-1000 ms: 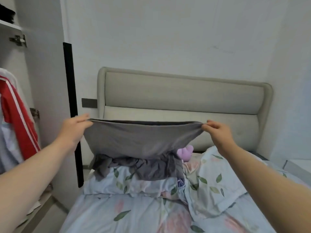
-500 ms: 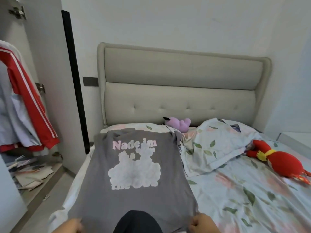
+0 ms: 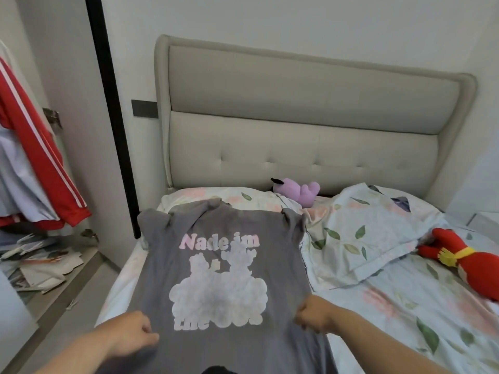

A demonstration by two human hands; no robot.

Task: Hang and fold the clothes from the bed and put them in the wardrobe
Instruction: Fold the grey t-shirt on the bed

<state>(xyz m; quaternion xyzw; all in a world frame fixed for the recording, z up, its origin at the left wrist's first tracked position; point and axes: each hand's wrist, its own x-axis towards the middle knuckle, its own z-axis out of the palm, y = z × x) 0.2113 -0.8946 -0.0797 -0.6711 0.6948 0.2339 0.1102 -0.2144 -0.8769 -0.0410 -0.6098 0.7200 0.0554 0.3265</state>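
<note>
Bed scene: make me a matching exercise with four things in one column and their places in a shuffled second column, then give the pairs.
Things:
1. grey T-shirt
2. purple plush toy
3. red plush toy
4. red jacket

Places:
A. hanging in the wardrobe at the left
B. against the headboard, between the pillows
C. spread print-up on the left side of the bed, gripped by the left hand and right hand
D. lying at the right edge of the bed

Pairs: 1-C, 2-B, 3-D, 4-A
</note>
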